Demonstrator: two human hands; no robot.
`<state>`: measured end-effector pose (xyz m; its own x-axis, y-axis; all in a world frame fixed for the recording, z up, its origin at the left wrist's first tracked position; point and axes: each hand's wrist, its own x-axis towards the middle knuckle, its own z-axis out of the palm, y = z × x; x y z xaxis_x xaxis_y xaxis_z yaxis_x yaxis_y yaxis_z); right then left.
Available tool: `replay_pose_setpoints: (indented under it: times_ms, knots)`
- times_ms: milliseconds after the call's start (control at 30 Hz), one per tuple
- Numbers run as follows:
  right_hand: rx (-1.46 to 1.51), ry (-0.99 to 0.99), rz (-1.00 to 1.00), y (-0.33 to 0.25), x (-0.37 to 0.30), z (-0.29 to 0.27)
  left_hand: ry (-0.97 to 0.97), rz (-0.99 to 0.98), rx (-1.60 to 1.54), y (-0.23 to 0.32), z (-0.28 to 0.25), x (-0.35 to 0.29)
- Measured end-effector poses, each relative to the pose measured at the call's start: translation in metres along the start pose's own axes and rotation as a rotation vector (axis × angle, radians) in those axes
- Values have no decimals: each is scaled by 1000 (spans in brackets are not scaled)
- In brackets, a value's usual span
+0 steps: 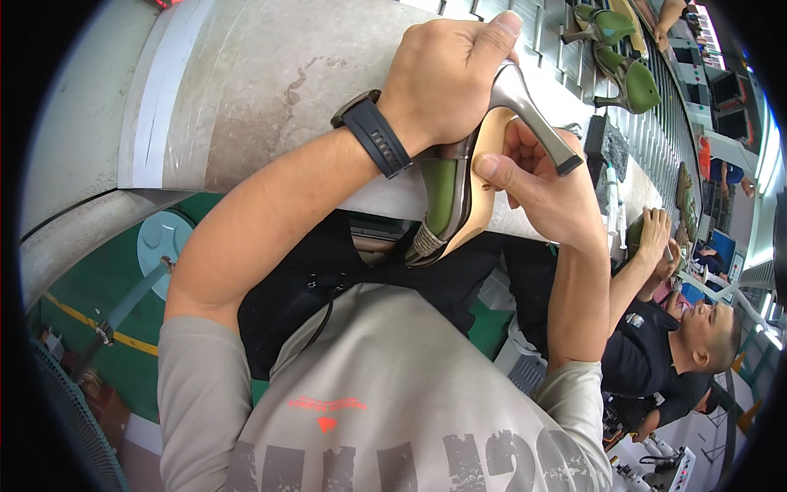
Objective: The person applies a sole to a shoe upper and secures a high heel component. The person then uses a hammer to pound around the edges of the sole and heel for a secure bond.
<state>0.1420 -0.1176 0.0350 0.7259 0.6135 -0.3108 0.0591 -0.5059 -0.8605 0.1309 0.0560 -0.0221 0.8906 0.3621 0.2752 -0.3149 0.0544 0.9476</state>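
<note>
Shoe (pixel 447 193), a green high-heeled one with a tan sole and a metallic stiletto heel, is held up over the bench (pixel 270 90) edge, sole turned right. Left hand (pixel 447 78) is closed around its back by the heel top; right hand (pixel 537 176) pinches the sole edge under the heel with thumb and fingers. It looks light and stiff in sole and heel, softer in the upper. The glossy heel may be slippery, so the waist seems the surest hold. More green shoes (pixel 627 78) lie further along.
</note>
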Motion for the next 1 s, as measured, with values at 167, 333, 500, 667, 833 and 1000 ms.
replay_pose_setpoints:
  times_ms: [167,333,500,667,833,1000]
  knots:
    - [-70,66,-43,1,2,5,-33,-17,38,-6,0,3]
    - [-58,112,-41,5,4,8,-9,15,58,-14,-1,4]
    - [-31,161,-80,15,6,13,0,50,137,-14,-1,3]
    - [-120,357,-106,23,11,21,41,138,124,-24,3,6]
    - [5,474,-228,38,21,25,-110,-2,49,-8,0,6]
    - [302,214,-52,40,-13,14,-89,-3,-1,-10,-5,2]
